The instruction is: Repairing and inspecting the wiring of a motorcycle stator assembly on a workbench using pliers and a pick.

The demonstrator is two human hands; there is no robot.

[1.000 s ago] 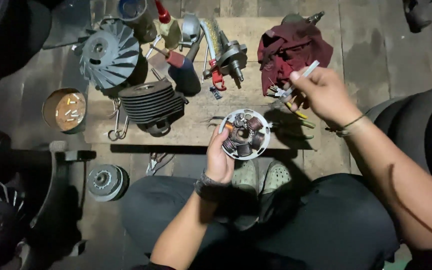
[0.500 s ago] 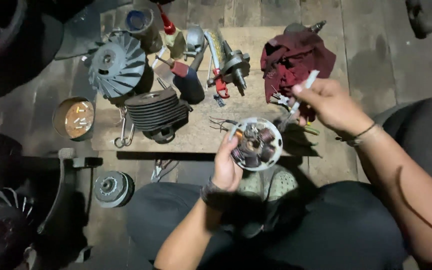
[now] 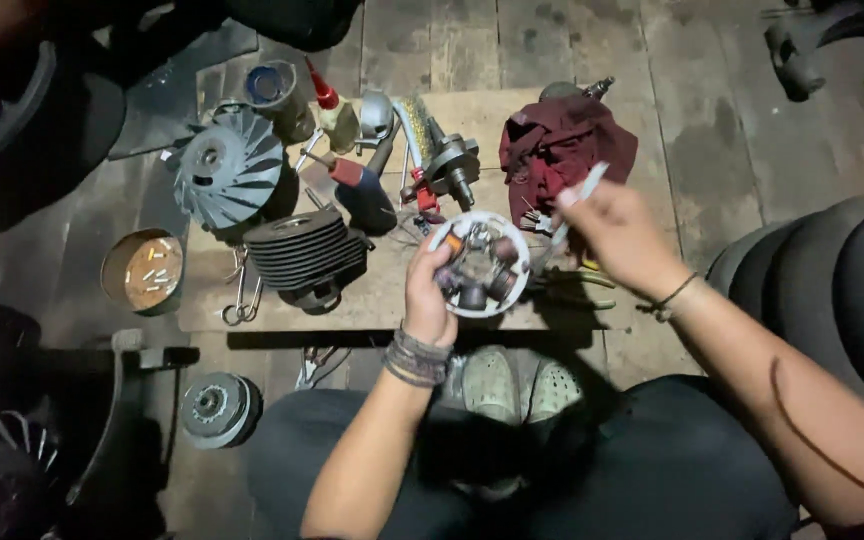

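At the bottom of the frame the person's dark-clad legs and pale shoes (image 3: 512,385) fill the foreground. Just above them, at centre, the left hand (image 3: 430,295) grips the rim of a round stator plate (image 3: 479,263) with copper coils, fingers curled around its left edge, holding it over the near edge of a wooden board (image 3: 372,300). Right of it, the right hand (image 3: 620,235) is closed around a slim white tool (image 3: 580,200) whose tip points up-left. On the board, left of centre, lies a finned cylinder (image 3: 307,250), with a grey fan wheel (image 3: 224,175) upper left and a dark red rag (image 3: 562,145) upper right. A tin (image 3: 142,270) sits on the floor, left.
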